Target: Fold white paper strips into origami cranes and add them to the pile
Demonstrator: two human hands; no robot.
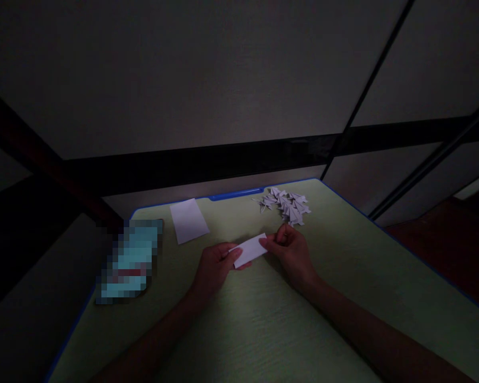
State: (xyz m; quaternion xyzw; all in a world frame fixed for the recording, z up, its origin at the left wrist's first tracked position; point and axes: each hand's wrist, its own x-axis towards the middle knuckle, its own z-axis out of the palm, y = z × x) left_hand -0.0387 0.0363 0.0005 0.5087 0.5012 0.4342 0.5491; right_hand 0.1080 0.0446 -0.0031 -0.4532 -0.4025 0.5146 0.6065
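Note:
A small white slip of paper (pixel 250 250) is held just above the pale green table (pixel 343 276), pinched at both ends. My left hand (pixel 215 266) grips its left end with fingers closed. My right hand (pixel 289 250) pinches its right end, fingers curled. A pile of folded white paper pieces (pixel 287 205) lies behind my right hand near the table's far edge. A flat white sheet (pixel 189 220) lies to the left, behind my left hand.
A blurred blue-and-white item (pixel 130 260) rests at the table's left edge. The table has a blue rim (pixel 235 194). A grey wall and dark beams stand behind it; the room is dim.

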